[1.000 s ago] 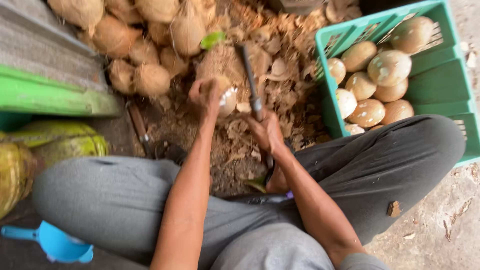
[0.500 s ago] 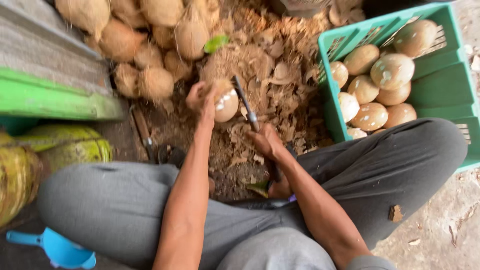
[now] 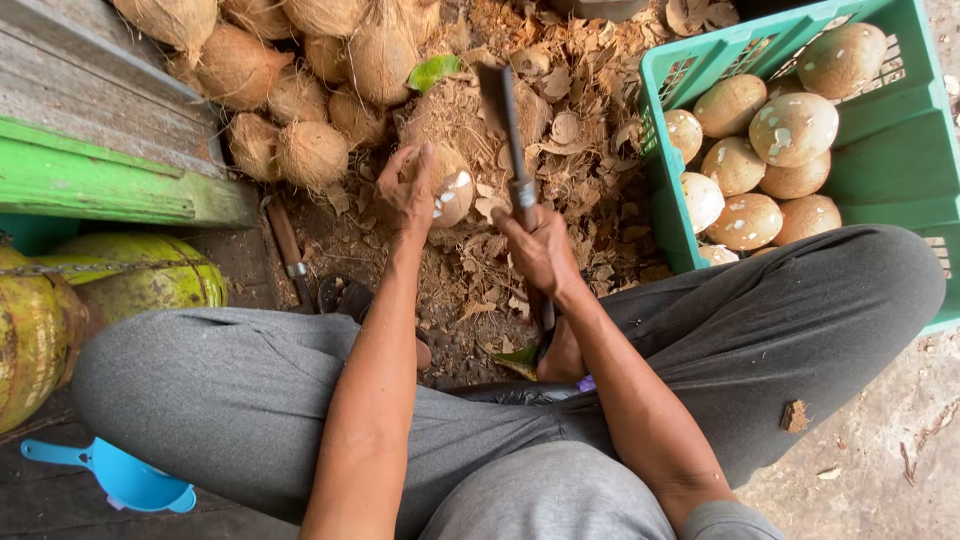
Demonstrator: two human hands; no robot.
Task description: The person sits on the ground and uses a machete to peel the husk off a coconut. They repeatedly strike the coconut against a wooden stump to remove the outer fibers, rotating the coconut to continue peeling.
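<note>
Our right hand (image 3: 540, 250) has its grip closed round the handle of a cleaver (image 3: 505, 120), blade raised and pointing away from us, above the litter of husk. Our left hand (image 3: 410, 190) holds a coconut (image 3: 445, 195) from the top & side, fingers wrapped over it; the nut sits low on the ground betw. our knees, part brown fibre, part white where shell is already pared. So we judge we're mid-trim: blade is up, nut is steadied, approx. halfway cleaned. Next move, as we read it, calls for a short controlled chop at the brown patch nearest the blade, w/ the left fingers kept clear of the edge, then a turn of the nut. Risk: a glancing blow off the round shell toward the thumb. Outward from there: husk chips (image 3: 590, 130) cover the dirt floor all round. Behind the nut lies a heap of untrimmed coconuts (image 3: 300, 80). To our right a green crate (image 3: 880, 170) holds trimmed ones (image 3: 790, 130), pale w/ white spots. Left: a green-edged wooden plank (image 3: 100, 180), yellow-green whole coconuts (image 3: 140, 280), a blue scoop (image 3: 130, 480) by our grey-trousered leg. Looks outdoors, rough concrete at right.
</note>
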